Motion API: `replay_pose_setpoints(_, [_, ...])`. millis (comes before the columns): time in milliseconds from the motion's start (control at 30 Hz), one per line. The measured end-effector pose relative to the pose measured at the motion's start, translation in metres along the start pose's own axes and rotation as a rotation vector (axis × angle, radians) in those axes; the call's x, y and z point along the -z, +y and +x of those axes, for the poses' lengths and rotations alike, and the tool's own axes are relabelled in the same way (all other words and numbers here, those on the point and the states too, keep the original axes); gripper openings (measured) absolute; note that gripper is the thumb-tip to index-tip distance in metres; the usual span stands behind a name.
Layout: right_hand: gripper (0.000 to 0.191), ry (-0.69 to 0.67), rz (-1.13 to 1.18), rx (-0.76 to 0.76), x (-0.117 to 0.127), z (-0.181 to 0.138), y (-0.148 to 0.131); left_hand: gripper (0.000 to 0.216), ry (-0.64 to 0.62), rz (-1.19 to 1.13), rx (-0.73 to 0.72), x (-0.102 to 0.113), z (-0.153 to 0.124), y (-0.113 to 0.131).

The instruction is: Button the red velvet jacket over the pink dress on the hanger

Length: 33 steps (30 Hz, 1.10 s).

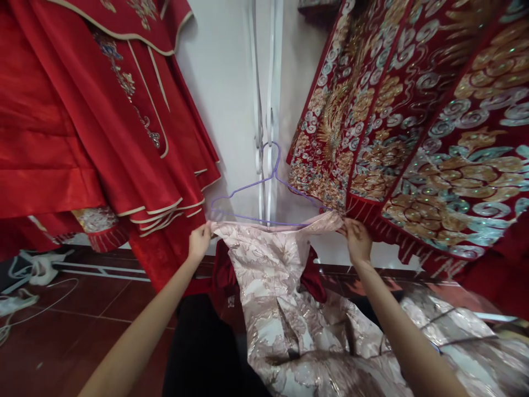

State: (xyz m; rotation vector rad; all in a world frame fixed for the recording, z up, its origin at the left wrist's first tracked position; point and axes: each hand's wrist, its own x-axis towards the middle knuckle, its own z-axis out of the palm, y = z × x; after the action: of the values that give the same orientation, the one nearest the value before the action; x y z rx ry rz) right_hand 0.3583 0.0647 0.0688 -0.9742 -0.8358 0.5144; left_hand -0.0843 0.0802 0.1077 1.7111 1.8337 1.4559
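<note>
A pale pink brocade dress [273, 270] with a shiny floral pattern is stretched by its top edge between my two hands. My left hand [200, 241] is closed on the left end of that edge. At the other end, my right hand [357, 238] pinches the right corner of the dress. Just above the neckline, a purple hanger [268, 179] hangs by its hook from a white strap or rod. Its lower bar runs along the dress's top edge; whether the dress is attached to it I cannot tell. The skirt spreads down over my lap and to the right.
Red garments with gold trim [165, 138] hang at the left, and heavily embroidered dark red ones [397, 127] at the right. A white metal rack base [103, 270] stands low at the left, beside white shoes [41, 270] and a cable [61, 300] on the tiled floor.
</note>
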Motion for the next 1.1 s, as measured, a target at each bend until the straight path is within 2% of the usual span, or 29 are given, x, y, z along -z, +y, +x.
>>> replay_pose_setpoints(100, [0.045,-0.088,0.130,-0.142,-0.009,-0.014,0.004,0.035,-0.077,-0.349,0.149,-0.017,-0.012,-0.004])
replay_pose_setpoints(233, [0.050,-0.175,0.111,-0.135,-0.031,-0.016,-0.007,0.015,-0.216,-0.632,0.236,-0.029,-0.016,0.014])
replay_pose_setpoints(333, [0.057,-0.185,0.103,-0.209,-0.042,-0.018,-0.009,0.011,-0.401,-0.659,0.162,-0.031,-0.022,0.026])
replay_pose_setpoints(400, [0.059,-0.162,0.135,-0.274,-0.042,-0.022,-0.006,0.022,-0.518,-0.643,0.061,-0.031,-0.028,0.031])
replay_pose_setpoints(467, [0.063,-0.094,0.178,-0.296,-0.037,-0.027,-0.004,0.027,-0.569,-0.674,0.015,-0.029,-0.035,0.037])
replay_pose_setpoints(567, [0.064,0.000,0.268,-0.319,-0.027,-0.038,-0.005,0.025,-0.552,-0.874,0.173,-0.023,-0.039,0.051])
replay_pose_setpoints(633, [0.058,0.009,0.326,-0.346,-0.021,-0.045,-0.009,0.032,-0.532,-1.069,0.305,-0.019,-0.036,0.064])
replay_pose_setpoints(700, [0.055,0.014,0.351,-0.360,-0.018,-0.052,-0.015,0.032,-0.499,-1.214,0.377,-0.018,-0.029,0.075])
replay_pose_setpoints(767, [0.055,0.035,0.342,-0.354,-0.016,-0.058,-0.021,0.028,-0.445,-1.265,0.421,-0.020,-0.022,0.083])
replay_pose_setpoints(867, [0.056,0.052,0.273,-0.308,-0.013,-0.061,-0.027,0.025,-0.390,-1.260,0.447,-0.027,-0.016,0.086])
replay_pose_setpoints(1000, [0.053,0.121,0.121,-0.198,-0.006,-0.052,-0.030,0.023,-0.386,-1.268,0.407,-0.034,-0.012,0.079])
replay_pose_setpoints(1100, [0.052,0.094,-0.027,-0.032,-0.003,-0.038,-0.038,0.025,-0.394,-1.243,0.409,-0.035,-0.007,0.074])
